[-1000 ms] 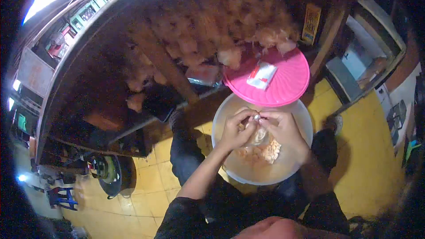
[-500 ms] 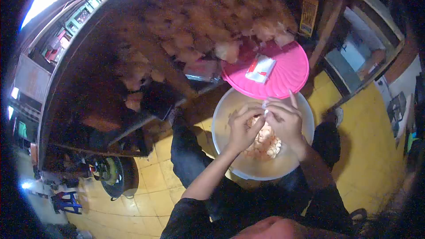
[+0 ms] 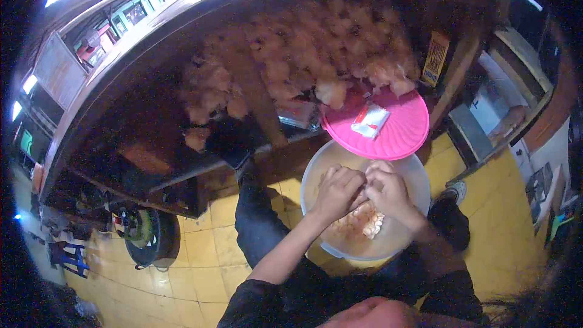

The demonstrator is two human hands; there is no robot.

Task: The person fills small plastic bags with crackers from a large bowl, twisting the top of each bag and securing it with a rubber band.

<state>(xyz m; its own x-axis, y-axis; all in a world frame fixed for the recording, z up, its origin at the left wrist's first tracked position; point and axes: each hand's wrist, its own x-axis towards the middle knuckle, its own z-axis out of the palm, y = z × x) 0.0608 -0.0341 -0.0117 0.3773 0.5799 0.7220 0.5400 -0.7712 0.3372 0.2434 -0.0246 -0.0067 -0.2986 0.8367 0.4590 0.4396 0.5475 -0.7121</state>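
Note:
My left hand [image 3: 337,189] and my right hand [image 3: 390,191] meet knuckle to knuckle over a translucent plastic tub [image 3: 315,173]. Both have their fingers curled in tightly, and whatever they pinch is hidden between them. Below them in the tub lies a heap of pale, orange-tinged flat pieces [image 3: 371,225], too blurred to name for certain. A round pink ridged lid [image 3: 408,129] rests against the tub's far edge. On top of it sits a small stack of clear plastic bags [image 3: 370,123] with red print.
Many pale orange bagged bundles [image 3: 303,54] fill the dark wooden shelf beyond the lid. A yellow box [image 3: 435,58] stands at its right end. Left on the yellow tiled floor [image 3: 203,273] is a black basin [image 3: 163,240]. My legs flank the tub.
My fingers have curled from a raised pinch around a small white bit into tighter fists, and that bit no longer shows. The view has shifted, revealing more of the shelf top.

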